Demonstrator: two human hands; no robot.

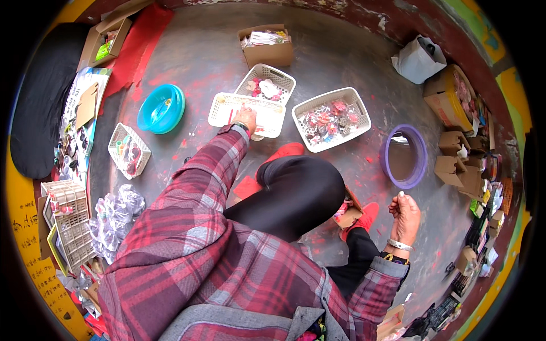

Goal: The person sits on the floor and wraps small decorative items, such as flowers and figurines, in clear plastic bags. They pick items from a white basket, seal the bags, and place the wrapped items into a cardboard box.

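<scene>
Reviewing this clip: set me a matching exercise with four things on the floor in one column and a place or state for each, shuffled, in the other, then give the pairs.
Things:
1. Blue bowl
2. Purple-rimmed round mirror
3. Flat white basket
4. Cardboard box

Places or states:
A. Under the left hand
B. Farthest away, at the top
C. Beyond the raised right hand
D. Left of the white baskets

Pairs: 1-D, 2-C, 3-A, 4-B

Left hand [245, 118] on a white basket [227, 109]
Right hand [405, 215] curled, held apart — purple-rimmed mirror [405, 157] near it.
</scene>
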